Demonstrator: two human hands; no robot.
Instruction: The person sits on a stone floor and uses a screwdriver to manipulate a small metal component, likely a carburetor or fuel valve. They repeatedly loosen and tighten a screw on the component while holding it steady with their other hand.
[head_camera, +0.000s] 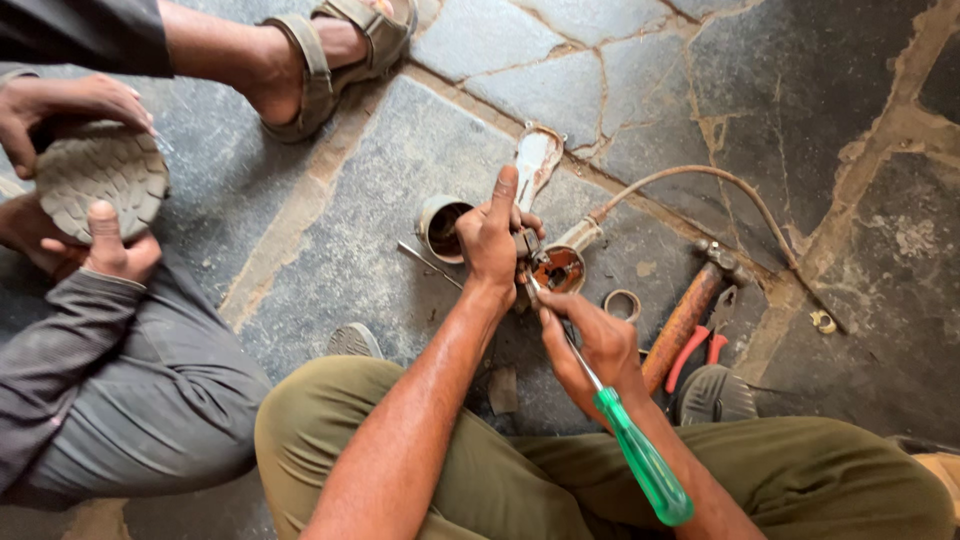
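My left hand (492, 235) grips a small metal fitting (556, 266) with a round rusty opening, holding it steady on the stone floor. A curved hose (700, 175) runs from the fitting to the right. My right hand (598, 345) is shut on a screwdriver with a green translucent handle (640, 455); its shaft points up into the fitting. I am crouched, with my olive trousers in the foreground.
A metal cup (440, 225) and an oval metal plate (537, 155) lie beside the fitting. To the right are a hammer (685, 315), red-handled pliers (700, 345) and a small ring (622, 303). At left another person's hands hold a worn rubber sole (100, 175); a sandalled foot (335, 50) is above.
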